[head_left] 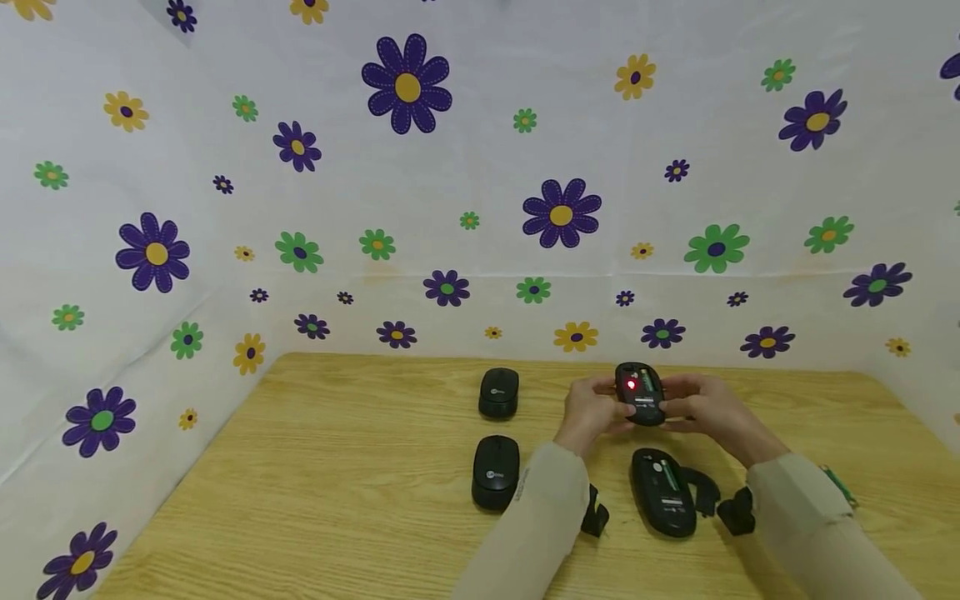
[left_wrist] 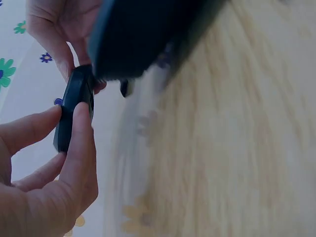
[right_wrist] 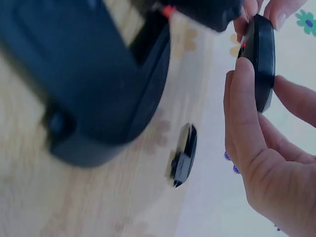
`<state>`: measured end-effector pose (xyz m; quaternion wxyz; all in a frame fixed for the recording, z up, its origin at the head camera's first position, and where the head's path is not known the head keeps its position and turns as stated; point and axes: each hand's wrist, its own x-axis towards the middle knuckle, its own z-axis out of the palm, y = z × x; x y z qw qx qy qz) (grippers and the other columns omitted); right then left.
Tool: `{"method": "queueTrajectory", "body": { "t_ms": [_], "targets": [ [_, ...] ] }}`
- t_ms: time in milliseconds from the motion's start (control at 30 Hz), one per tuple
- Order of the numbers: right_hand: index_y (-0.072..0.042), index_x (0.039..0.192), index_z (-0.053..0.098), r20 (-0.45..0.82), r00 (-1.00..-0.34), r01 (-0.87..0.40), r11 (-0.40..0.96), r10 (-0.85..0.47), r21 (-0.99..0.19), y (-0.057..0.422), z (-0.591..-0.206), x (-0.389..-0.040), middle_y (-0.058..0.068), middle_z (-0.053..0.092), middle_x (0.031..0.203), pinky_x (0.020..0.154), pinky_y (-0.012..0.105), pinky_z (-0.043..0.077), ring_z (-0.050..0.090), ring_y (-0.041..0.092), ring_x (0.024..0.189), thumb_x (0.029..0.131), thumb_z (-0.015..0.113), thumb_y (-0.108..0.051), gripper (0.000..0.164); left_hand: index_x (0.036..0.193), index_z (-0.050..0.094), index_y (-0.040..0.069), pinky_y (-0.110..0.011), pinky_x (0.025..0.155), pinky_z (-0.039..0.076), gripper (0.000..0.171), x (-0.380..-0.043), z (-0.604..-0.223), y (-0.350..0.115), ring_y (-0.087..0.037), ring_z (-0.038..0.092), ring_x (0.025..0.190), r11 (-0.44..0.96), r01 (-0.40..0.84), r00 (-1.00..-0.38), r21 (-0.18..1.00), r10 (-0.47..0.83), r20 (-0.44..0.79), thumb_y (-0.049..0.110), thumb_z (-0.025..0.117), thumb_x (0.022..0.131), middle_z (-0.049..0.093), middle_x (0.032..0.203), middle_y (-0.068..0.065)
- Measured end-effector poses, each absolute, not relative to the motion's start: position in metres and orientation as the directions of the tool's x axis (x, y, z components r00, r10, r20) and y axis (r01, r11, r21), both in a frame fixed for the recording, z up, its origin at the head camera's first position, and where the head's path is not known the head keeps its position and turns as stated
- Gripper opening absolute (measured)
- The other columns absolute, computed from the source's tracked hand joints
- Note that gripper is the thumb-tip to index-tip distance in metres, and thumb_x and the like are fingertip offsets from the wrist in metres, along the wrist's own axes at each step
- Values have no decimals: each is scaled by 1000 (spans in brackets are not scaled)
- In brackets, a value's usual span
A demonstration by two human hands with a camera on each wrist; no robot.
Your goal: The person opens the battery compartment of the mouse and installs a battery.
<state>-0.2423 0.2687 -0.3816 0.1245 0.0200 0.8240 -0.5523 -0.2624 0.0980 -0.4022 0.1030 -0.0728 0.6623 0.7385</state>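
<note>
Between both hands is a black computer mouse, bottom side up and raised off the table. A red light glows on its underside, and a battery shows in its uncovered slot. My left hand grips the mouse's left side, thumb on the underside edge; in the left wrist view, fingers and thumb pinch the mouse. From the other side my right hand pinches it, as the right wrist view also shows with the mouse edge-on.
A second overturned mouse lies nearer, its battery slot uncovered, beside a black curved cover. Two upright black mice stand to the left. A green item lies partly behind the right sleeve. A flowered cloth hangs behind the table.
</note>
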Motion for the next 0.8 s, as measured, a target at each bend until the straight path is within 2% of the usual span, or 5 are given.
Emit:
{"method": "queueTrajectory", "body": {
  "t_ms": [167, 267, 467, 700, 800],
  "targets": [
    [22, 143, 35, -240, -965, 175, 427, -102, -887, 273, -388, -249, 40, 47, 135, 85, 37, 61, 63, 25, 100, 94, 60, 0, 59, 116, 73, -1, -34, 64, 64, 42, -267, -408, 100, -26, 72, 72, -31, -258, -965, 966, 67, -255, -22, 72, 79, 65, 96, -4],
    [24, 142, 34, -248, -961, 176, 429, -118, -886, 275, -391, -251, 40, 49, 132, 85, 37, 62, 64, 25, 99, 94, 58, 2, 57, 118, 72, -2, -35, 66, 64, 44, -268, -411, 100, -26, 71, 77, -10, -268, -959, 963, 98, -265, -23, 70, 79, 66, 98, -6],
    [25, 140, 35, -257, -958, 176, 444, -130, -879, 278, -393, -254, 40, 49, 130, 88, 40, 60, 64, 29, 104, 94, 57, 4, 56, 123, 69, -3, -36, 72, 64, 47, -269, -415, 102, -24, 68, 84, 11, -269, -955, 963, 132, -268, -23, 69, 80, 68, 105, -8],
    [24, 140, 36, -266, -961, 196, 494, -74, -847, 278, -394, -258, 38, 50, 128, 90, 42, 59, 59, 39, 108, 93, 61, 4, 57, 127, 68, -2, -33, 70, 64, 47, -270, -415, 101, -21, 67, 76, 57, -256, -956, 965, 132, -262, -19, 66, 84, 69, 112, -8],
    [24, 137, 40, -245, -968, 184, 537, -44, -823, 277, -393, -259, 37, 53, 123, 86, 41, 61, 60, 38, 104, 91, 63, 4, 55, 126, 68, -1, -33, 72, 63, 45, -269, -414, 99, -18, 65, 77, 88, -232, -961, 969, 133, -242, -16, 68, 84, 69, 111, -8]
  ]
}}
